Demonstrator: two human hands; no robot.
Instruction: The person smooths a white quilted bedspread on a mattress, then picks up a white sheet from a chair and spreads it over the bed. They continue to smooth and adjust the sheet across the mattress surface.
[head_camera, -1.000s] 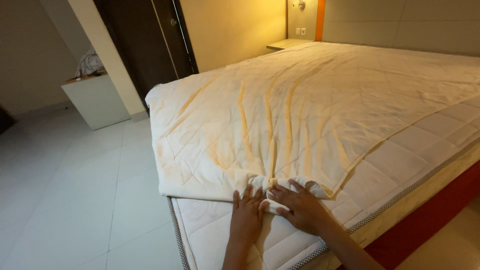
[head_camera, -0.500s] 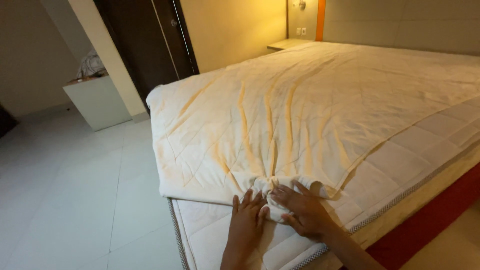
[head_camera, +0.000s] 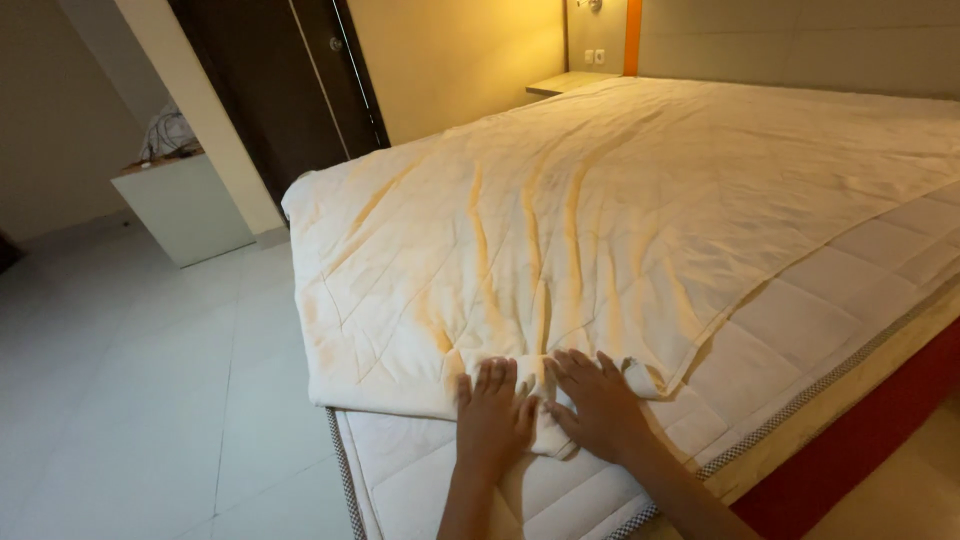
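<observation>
Since a second ago, both hands have slid slightly along the bunched edge of the cream quilted cover (head_camera: 600, 230). Left hand (head_camera: 492, 415) and right hand (head_camera: 600, 405) lie open, palms pressing that edge onto the mattress (head_camera: 800, 320). Most of the bed is covered; the near strip and corner stay bare, wrinkles unsmoothed, above the red bed base (head_camera: 850, 460).

The left hand (head_camera: 492, 420) has slid up onto the sheet (head_camera: 600, 230) edge, close beside the right hand (head_camera: 600, 410). The sheet's bunched fold between them has gathered tighter against the mattress (head_camera: 800, 330).
</observation>
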